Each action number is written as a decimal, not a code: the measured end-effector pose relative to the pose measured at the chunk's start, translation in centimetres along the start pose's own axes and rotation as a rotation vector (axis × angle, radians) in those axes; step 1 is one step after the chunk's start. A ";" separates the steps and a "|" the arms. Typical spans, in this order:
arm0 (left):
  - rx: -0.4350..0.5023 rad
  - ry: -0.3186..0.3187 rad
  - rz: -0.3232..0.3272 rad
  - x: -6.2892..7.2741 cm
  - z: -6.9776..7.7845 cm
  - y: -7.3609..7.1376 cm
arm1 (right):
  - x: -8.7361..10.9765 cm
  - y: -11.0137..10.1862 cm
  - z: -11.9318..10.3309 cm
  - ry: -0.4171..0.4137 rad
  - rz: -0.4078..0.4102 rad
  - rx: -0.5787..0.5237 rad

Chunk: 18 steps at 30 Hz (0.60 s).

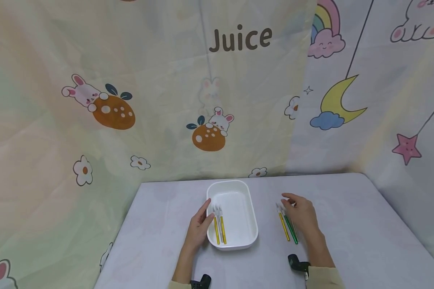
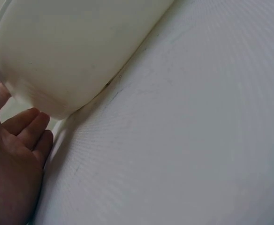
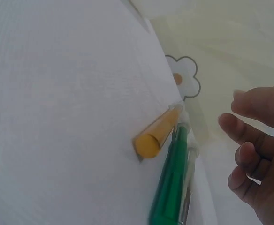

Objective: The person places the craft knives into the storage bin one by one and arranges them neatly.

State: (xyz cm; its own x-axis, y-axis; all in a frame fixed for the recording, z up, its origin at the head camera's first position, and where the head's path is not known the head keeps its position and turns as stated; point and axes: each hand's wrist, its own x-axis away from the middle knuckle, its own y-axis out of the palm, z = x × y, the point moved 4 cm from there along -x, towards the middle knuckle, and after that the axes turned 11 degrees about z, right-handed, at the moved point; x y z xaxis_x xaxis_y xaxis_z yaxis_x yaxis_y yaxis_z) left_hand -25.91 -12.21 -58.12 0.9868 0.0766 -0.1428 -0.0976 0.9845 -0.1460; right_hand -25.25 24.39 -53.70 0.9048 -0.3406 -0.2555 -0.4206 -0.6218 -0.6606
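Observation:
A white rectangular tray (image 1: 239, 216) lies on the table. At its left wall is my left hand (image 1: 198, 229), holding the rim with the thumb on top and the other fingers along the outside. Inside the tray, against the left side, are slim pen-like tools (image 1: 223, 230), two yellow and one silvery, with pale tips. My right hand (image 1: 302, 214) hovers beside the far ends of a second group, fingers loosely bent and nothing between them. That group has a yellow tool (image 1: 283, 226), a green tool (image 1: 291, 228) and a clear, silvery tool (image 3: 188, 180).
A white cloth covers the table (image 1: 365, 237). Behind it hangs a printed curtain (image 1: 166, 100) with rabbits and flowers, meeting the table's back edge. Black wrist cameras (image 1: 298, 263) sit on both forearms.

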 end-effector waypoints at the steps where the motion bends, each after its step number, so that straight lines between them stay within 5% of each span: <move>1: 0.001 -0.001 0.001 0.0 0.0 0.0 | 0.0 0.1 0.0 0.002 -0.021 0.002; 6: -0.006 -0.003 0.000 0.0 0.0 0.0 | 0.1 0.6 -0.2 0.000 -0.132 0.053; 18: -0.006 0.008 -0.004 -0.2 -0.2 -0.1 | 0.9 1.9 -1.3 -0.033 -0.235 0.216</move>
State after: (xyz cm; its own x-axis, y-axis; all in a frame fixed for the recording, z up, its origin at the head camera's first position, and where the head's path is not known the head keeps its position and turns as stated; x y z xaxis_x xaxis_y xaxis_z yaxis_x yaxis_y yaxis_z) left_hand -26.11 -12.37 -58.25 0.9862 0.0713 -0.1497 -0.0942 0.9839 -0.1520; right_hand -25.35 22.02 -54.26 0.9786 -0.1807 -0.0983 -0.1793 -0.5152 -0.8381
